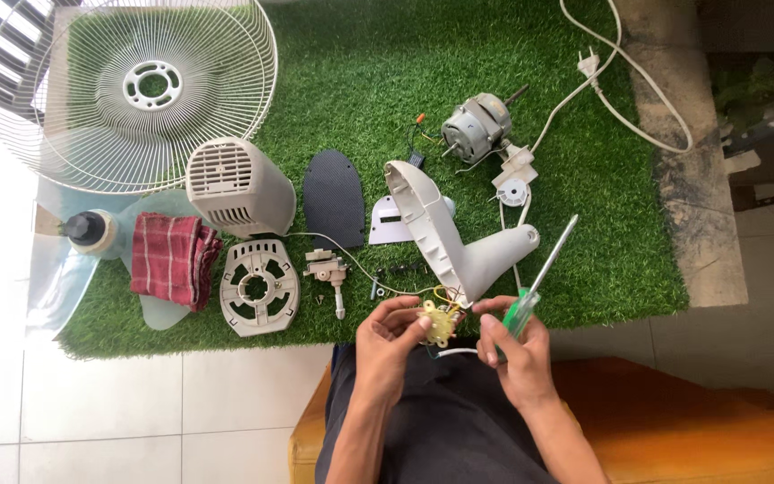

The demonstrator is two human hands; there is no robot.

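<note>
My left hand (387, 339) grips a small yellowish switch part (434, 324) with coloured wires running from it. My right hand (514, 345) pinches the same part with its fingertips and also holds a green-handled screwdriver (541, 276), whose shaft points up and to the right. Just above both hands lies a white fan neck housing (445, 235) on the green artificial turf mat (584, 206); the wires lead into it.
On the turf lie a white wire fan guard (132, 90), a rear motor cover (236, 185), a round vented plate (259, 287), a red checked cloth (172, 258), a black panel (333, 197), a fan motor (477, 125), a white power cord with plug (602, 67) and small screws (396, 269).
</note>
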